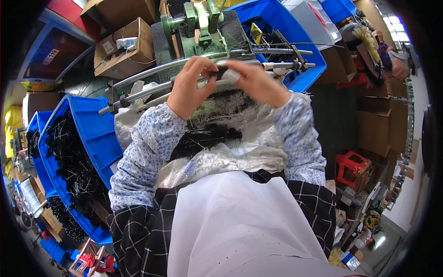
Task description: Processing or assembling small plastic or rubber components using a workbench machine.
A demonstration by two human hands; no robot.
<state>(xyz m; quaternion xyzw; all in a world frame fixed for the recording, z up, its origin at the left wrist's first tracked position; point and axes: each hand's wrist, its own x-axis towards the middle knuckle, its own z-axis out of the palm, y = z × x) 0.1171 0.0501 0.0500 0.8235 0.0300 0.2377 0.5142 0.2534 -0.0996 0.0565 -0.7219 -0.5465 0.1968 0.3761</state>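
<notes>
In front of the metal rails, my two hands meet over a small black-bristled piece (218,72), mostly hidden by the fingers. My left hand (191,87) is closed, with thumb and index finger pinching it. Closed at its other side is my right hand (258,83), smeared by motion, with a white wrap on one finger. Below them, a whitish sack cloth (221,159) covers my lap. Black bristle pieces with thin wire stems (203,134) and loose bristles lie on it.
A green metal machine (203,23) stands ahead, behind steel rails (152,69). At left, a blue bin (94,124) holds a heap of black wire-stemmed brushes. Another blue bin (316,76) is at the far right. A red stool (353,171) and a cardboard box (124,51) stand around.
</notes>
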